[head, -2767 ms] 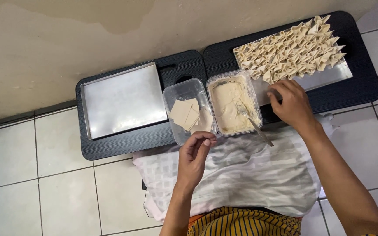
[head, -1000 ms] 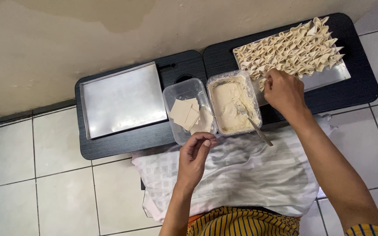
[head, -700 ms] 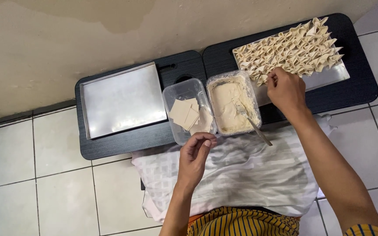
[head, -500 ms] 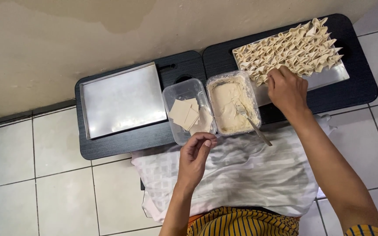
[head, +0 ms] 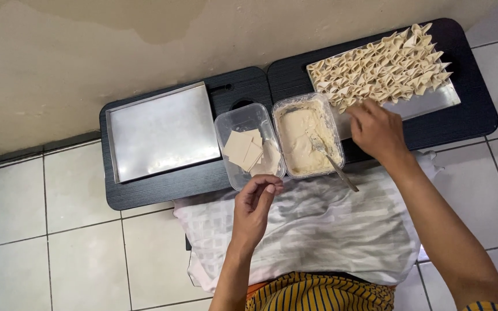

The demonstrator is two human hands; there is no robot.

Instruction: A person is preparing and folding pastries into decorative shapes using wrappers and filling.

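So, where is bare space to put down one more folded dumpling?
The left metal tray is bare. On the right tray, only the near strip beside the right hand is free; folded dumplings crowd the rest. Both tubs are occupied.

Both forearms are bare from wrist to elbow, with no watch, bracelet or ring in sight on the left hand [head: 253,210] or the right hand [head: 377,129]; no gloves are worn; at the lower edge sits a garment [head: 321,292] striped in thin yellow-orange and dark navy lines; a small piece of the same striped cloth shows as a sleeve [head: 485,306] at the right upper arm; the nails are short and unpainted as far as can be seen.
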